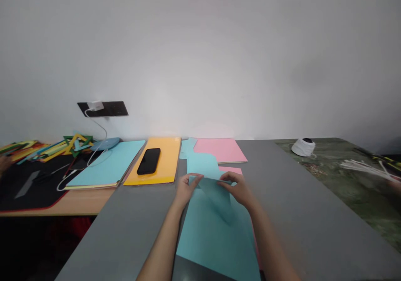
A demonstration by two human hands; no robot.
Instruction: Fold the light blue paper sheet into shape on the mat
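A small blue paper piece (pixel 217 195) is held up by its top edge between both hands. My left hand (pixel 187 187) pinches its left corner, thumb against fingers. At the right end of that edge, my right hand (pixel 238 189) pinches it the same way. Beneath lies a large blue sheet (pixel 216 239) on the grey table (pixel 297 214), with a strip of pink showing along its right side. Another blue sheet (pixel 202 162) with a rounded corner lies just beyond the hands.
A black phone (pixel 149 161) rests on a yellow paper pack (pixel 169 159). Pink paper (pixel 221 149) lies by the wall; blue paper (pixel 109 162) is at left. A white thread cone (pixel 303 147) stands on the green table (pixel 344 189). Other people's hands show at both edges.
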